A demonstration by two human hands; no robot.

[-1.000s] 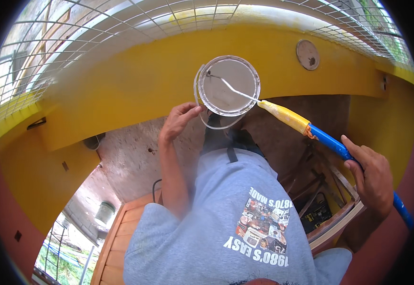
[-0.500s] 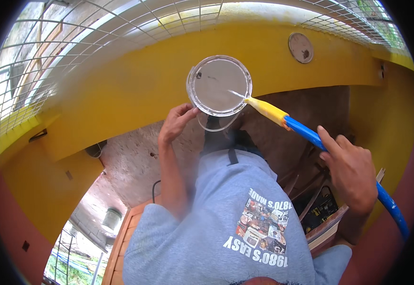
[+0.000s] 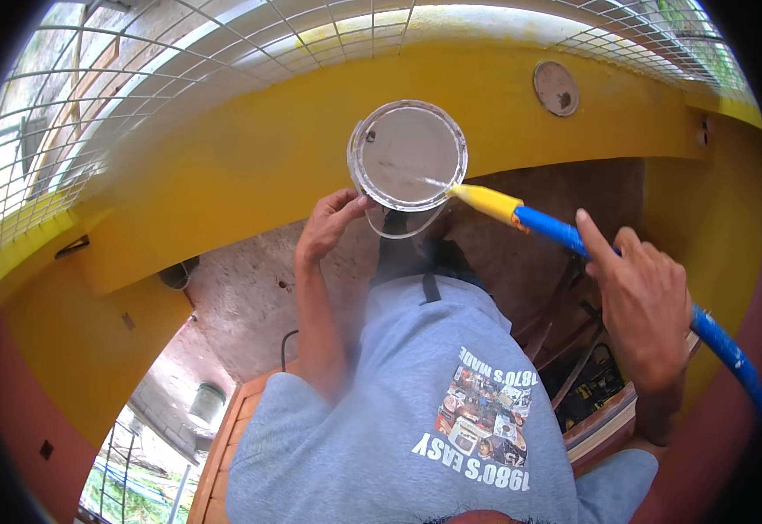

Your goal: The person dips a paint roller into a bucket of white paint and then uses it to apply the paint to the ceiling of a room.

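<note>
Left hand [image 3: 329,229] is raised with its grip clamped on the lower left rim of a round, shallow, grey-white plastic dish [image 3: 407,155], fingertips curled against the edge and the thumb near the rim's underside. The dish is held up against a curved yellow painted wall [image 3: 250,148], its flat face turned toward the camera, with a small dark hole near its upper left edge. Right hand [image 3: 639,301] has its grip wrapped around a blue hose [image 3: 722,336], the index finger stretched along the tube toward the nozzle; the remaining fingers close round the tube from below. That hose ends in a yellow tapered nozzle [image 3: 484,201], whose tip lies just at the dish's lower right rim, and a thin pale streak runs from the tip across the dish's face. Whether the nozzle tip touches the rim cannot be told.

In this single head view, a grey printed T-shirt [image 3: 416,410] fills the lower middle. A white wire mesh grille [image 3: 224,44] arches above the yellow wall. A second round grey disc [image 3: 556,87] sits on the wall, well apart to the upper right. Rough speckled concrete floor [image 3: 241,297] shows to the left of the forearm.
</note>
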